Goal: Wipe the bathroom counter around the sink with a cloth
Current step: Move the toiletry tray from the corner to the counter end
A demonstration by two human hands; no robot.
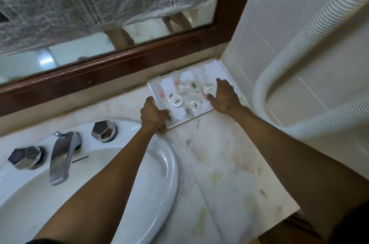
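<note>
A white tray (221, 68) of small toiletries sits in the back right corner of the pale marble counter (229, 167). My left hand (152, 114) grips the tray's near left edge. My right hand (224, 96) lies on the tray's right side, fingers spread, its thumb over the tray; I cannot tell whether it grips the rim. The white sink (159, 167) fills the lower left, and my left forearm crosses above its rim. The counter shows brownish and yellowish stains. No cloth is in view.
A chrome faucet (61, 155) with two faceted knobs (103, 130) (26, 156) stands at the sink's back. A wood-framed mirror (119, 64), partly covered with newspaper, runs behind. A white ribbed hose (299, 60) loops along the tiled right wall. The counter's edge is at lower right.
</note>
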